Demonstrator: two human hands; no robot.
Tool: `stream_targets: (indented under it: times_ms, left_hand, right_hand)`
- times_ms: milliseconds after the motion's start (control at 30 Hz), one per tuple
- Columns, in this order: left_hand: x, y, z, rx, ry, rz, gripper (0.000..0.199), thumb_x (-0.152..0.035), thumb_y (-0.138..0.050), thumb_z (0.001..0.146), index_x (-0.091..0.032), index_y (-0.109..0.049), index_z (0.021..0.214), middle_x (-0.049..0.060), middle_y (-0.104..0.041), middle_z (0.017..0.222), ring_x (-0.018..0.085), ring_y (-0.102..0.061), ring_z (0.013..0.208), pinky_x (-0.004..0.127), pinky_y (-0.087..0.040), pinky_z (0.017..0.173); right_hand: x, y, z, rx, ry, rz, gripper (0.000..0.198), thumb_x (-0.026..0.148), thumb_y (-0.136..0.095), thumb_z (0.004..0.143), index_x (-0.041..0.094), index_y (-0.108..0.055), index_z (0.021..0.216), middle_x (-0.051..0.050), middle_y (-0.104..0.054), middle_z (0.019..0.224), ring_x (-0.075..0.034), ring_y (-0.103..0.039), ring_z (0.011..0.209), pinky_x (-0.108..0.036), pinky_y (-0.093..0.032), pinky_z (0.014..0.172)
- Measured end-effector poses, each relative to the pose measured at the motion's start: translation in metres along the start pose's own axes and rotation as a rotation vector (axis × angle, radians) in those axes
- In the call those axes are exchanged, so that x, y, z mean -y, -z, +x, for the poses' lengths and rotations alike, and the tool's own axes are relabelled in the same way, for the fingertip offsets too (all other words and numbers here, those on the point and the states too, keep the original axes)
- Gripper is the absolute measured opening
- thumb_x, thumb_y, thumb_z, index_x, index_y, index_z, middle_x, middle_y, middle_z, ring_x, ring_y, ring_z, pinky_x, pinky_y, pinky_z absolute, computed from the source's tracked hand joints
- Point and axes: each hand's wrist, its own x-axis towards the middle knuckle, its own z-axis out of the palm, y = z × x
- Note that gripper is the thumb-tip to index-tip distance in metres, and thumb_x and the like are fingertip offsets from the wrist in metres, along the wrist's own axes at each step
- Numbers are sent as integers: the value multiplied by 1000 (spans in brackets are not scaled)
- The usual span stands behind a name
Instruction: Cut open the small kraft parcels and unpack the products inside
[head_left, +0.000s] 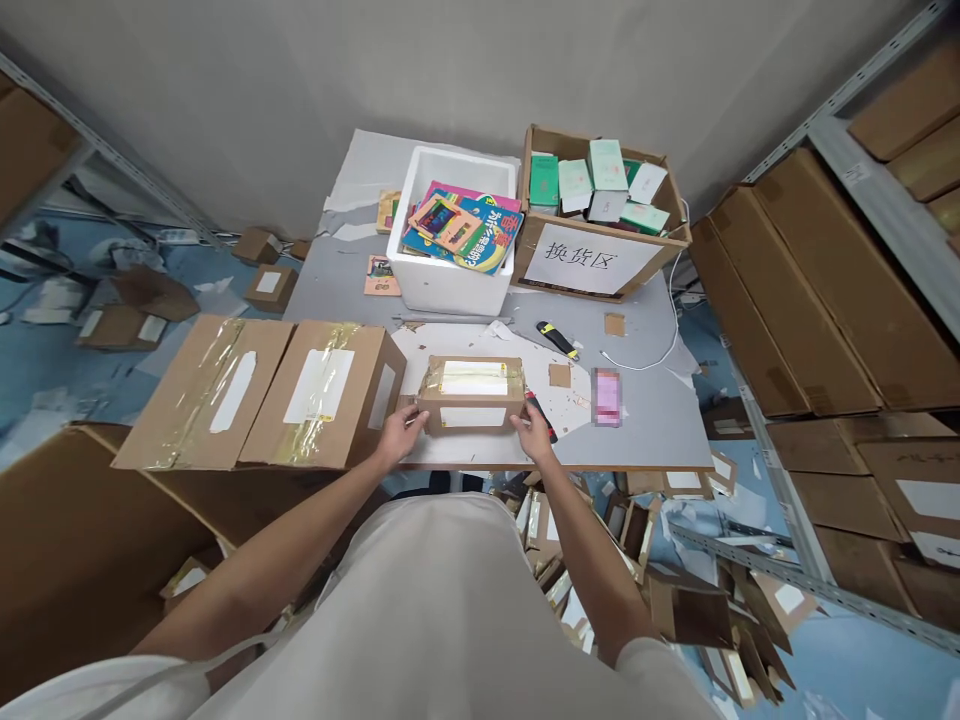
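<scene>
A small taped cardboard box (474, 402) with white labels on its top and front rests near the table's front edge. My left hand (403, 435) grips its left end, fingers closed at the lower corner. At the right end, my right hand (532, 432) closes on the other lower corner. Beside that hand lies a red and black tool (543, 418), partly hidden by the hand and box. A black and yellow utility knife (557, 340) lies beyond the box to the right. Two larger taped boxes (367, 360) stand side by side to the left.
A white foam box (450, 285) holding books (469, 230) stands at the back. Next to it, an open carton (652, 255) contains green and white boxes. A blurred pink item (607, 398) and a white cable (652, 366) lie right. Shelves flank the table; discarded cartons litter the floor.
</scene>
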Motion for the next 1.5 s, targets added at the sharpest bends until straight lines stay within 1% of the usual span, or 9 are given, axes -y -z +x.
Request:
stream_targets:
  times_ms: [267, 467, 667, 767, 900, 1033, 1267, 1400, 1500]
  left_hand:
    - [-15, -8, 18, -164, 30, 124, 46, -53, -53, 81, -12, -72, 91, 11, -72, 92, 28, -64, 89, 38, -48, 83]
    - [-5, -10, 21, -157, 57, 90, 38, -46, -57, 81, -15, -73, 98, 8, -73, 99, 28, -65, 97, 39, -49, 89]
    - [29, -11, -1, -151, 110, -17, 39, -28, -54, 80, -13, -66, 114, 12, -70, 110, 24, -66, 102, 41, -50, 95]
    - [47, -10, -17, -91, 146, -50, 52, -19, -63, 69, -12, -62, 120, 15, -68, 116, 26, -65, 108, 43, -51, 96]
    - [55, -15, -23, 33, 86, -106, 72, -28, -71, 65, -12, -52, 132, 17, -55, 136, 30, -52, 126, 45, -43, 106]
    - [44, -23, -22, 81, 43, -150, 63, -42, -67, 69, -11, -57, 124, 15, -63, 125, 28, -59, 116, 45, -42, 106]
    - [-15, -11, -33, -116, -97, 185, 39, -50, -53, 82, -16, -66, 95, 9, -66, 94, 21, -62, 87, 33, -51, 80]
    - [-40, -12, -21, -184, -56, 332, 43, -55, -46, 86, -16, -63, 75, 5, -61, 73, 19, -57, 72, 31, -45, 69]
    - [-43, -15, -12, -145, 14, 376, 47, -57, -41, 87, -17, -62, 75, 6, -59, 72, 21, -57, 72, 33, -45, 70]
  right_hand:
    - [18, 0, 11, -44, -23, -350, 40, 45, -43, 91, 17, -71, 90, -9, -64, 87, -25, -59, 90, -36, -45, 89]
    - [12, -5, 14, -47, -54, -372, 45, 45, -39, 92, 13, -70, 105, -12, -68, 99, -25, -59, 99, -36, -44, 93]
    - [-14, 5, -14, -81, -172, -209, 48, 33, -36, 92, 13, -53, 132, -16, -62, 123, -20, -63, 102, -38, -48, 94]
    - [-27, 7, -28, 6, -194, -178, 61, 24, -53, 80, 14, -44, 140, -17, -55, 133, -21, -61, 111, -40, -47, 98]
    - [-30, 0, -26, 109, -165, -138, 83, 18, -63, 69, 17, -33, 146, -15, -49, 141, -21, -55, 120, -40, -44, 102]
    - [-20, -7, -19, 147, -143, -100, 67, 22, -64, 72, 16, -45, 136, -13, -62, 122, -22, -60, 108, -40, -48, 95]
    - [21, 19, -18, 113, 50, -311, 45, 47, -46, 88, 17, -59, 119, -10, -59, 102, -21, -57, 92, -36, -49, 81]
    - [35, 24, -2, 91, 67, -461, 46, 53, -37, 92, 17, -64, 102, -7, -57, 85, -22, -55, 85, -36, -46, 81]
    - [37, 18, 12, 94, 28, -462, 48, 56, -38, 91, 17, -64, 96, -6, -59, 82, -21, -55, 79, -34, -45, 77]
